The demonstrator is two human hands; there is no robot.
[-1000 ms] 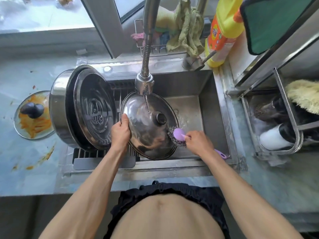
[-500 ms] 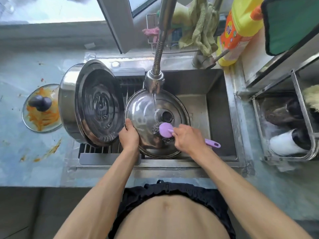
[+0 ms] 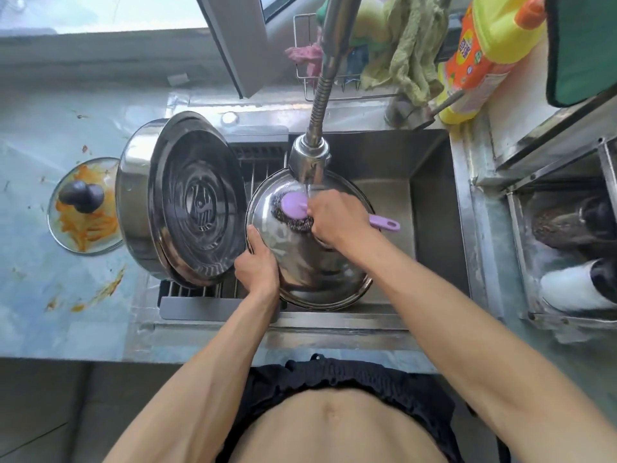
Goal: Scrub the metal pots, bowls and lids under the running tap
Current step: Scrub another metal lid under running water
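Observation:
A round metal lid [image 3: 310, 272] is held tilted in the sink under the tap head [image 3: 309, 158], with water running onto its far edge. My left hand [image 3: 255, 265] grips the lid's left rim. My right hand [image 3: 334, 222] grips a purple-handled steel-wool scrubber [image 3: 293, 208] and presses its wire pad on the lid's upper part; my right hand hides the lid's knob. A large metal pot [image 3: 180, 198] lies on its side on the drain rack at the left, its ribbed base facing right.
A glass lid [image 3: 83, 208] smeared with orange sauce lies on the left counter. The sink basin [image 3: 424, 208] extends to the right. A yellow detergent bottle [image 3: 480, 55] and green cloth [image 3: 410, 58] stand behind the sink. A metal rack [image 3: 567, 255] with cups sits at right.
My right hand has drawn the scrubber from the lid's right edge across to its upper left part, over the knob. My left hand keeps its hold on the lid's rim.

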